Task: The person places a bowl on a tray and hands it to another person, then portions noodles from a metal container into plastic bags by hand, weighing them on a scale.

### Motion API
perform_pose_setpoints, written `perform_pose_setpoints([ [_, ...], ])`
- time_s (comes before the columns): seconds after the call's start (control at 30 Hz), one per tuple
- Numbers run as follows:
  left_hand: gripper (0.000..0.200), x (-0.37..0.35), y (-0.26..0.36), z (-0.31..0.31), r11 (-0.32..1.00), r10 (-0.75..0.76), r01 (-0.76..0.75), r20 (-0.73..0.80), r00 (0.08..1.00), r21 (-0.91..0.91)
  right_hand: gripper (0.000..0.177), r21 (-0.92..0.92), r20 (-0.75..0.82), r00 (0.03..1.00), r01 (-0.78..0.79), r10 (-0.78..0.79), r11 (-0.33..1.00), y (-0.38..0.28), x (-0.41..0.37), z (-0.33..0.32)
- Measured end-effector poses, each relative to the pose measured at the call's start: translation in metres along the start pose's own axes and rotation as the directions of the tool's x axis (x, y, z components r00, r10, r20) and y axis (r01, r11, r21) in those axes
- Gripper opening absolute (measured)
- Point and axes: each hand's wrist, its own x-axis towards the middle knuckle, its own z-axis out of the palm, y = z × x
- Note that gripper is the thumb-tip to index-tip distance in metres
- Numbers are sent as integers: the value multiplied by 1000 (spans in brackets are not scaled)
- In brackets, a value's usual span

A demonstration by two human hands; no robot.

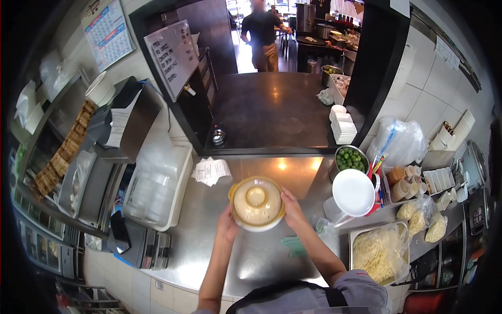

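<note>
Head camera view, looking down at a steel counter (pixel 251 261). A round, cream-coloured lidded pot (pixel 257 201) with a yellow rim sits between two bare hands. The left hand (pixel 227 225) grips its near left side and the right hand (pixel 292 206) grips its right side, so the hands are apart with the pot clamped between them. Whether the pot rests on the counter or hangs just above it cannot be told. Bare steel lies open in front of the pot and behind it, up to the edge of a dark raised ledge (pixel 272 110). Paper slips (pixel 210 170) lie just behind the pot to its left. A white bin of plastic tubs (pixel 157 186) stands further left. To the right of the pot, close by, are a white plate (pixel 353 192) and a metal bowl of limes (pixel 349 158). A tray of noodles (pixel 379 254) fills the near right edge, and a green cloth (pixel 295 246) lies under the right forearm.
</note>
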Motion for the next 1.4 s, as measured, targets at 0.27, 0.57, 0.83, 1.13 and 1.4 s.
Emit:
perform_pose_setpoints([
  [0.27,32,174,40,139,989,-18,-7,162,987,149,36,79,-168,954,263,-247,962,-40,201,-27],
  [0.57,64,351,51,145,962,11,-105,349,937,253,57,133,-298,929,270,-221,954,-58,298,-54],
  [0.83,79,157,-64,160,673,458,-590,375,806,446,81,-116,-464,727,516,-505,849,-69,192,-1],
  [1.13,28,-60,-221,-21,-205,-22,-903,921,389,377,67,-103,134,915,396,-382,912,-32,-111,-21],
  [1.4,24,-45,-216,-8,-227,62,-858,886,460,461,31,-156,202,964,207,-174,966,-25,-264,-102],
])
